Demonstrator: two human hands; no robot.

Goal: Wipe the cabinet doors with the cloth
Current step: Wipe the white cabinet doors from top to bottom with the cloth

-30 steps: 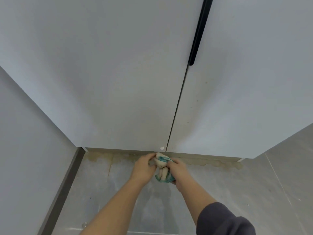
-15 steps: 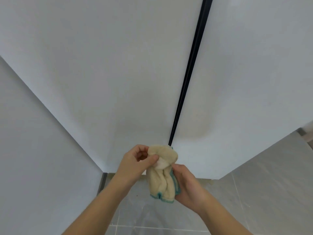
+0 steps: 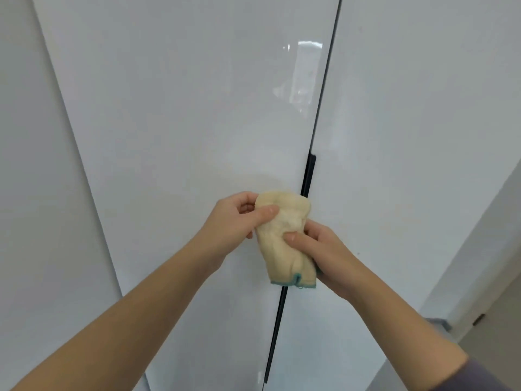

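Both my left hand [image 3: 229,221] and right hand [image 3: 324,253] hold the bunched cloth [image 3: 283,244] in a pinching grip, in front of the cabinet doors [image 3: 183,122] at their middle seam, so I judge I am refolding it and must next press it flat to a door.

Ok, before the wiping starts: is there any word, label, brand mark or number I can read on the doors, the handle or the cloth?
None: no readable text anywhere in the head view.
cabinet doors: plain glossy white, with only a bright reflection.
black handle: unmarked.
cloth: beige with a teal hem, no tag or print on the side shown; left hand and right hand grip it.
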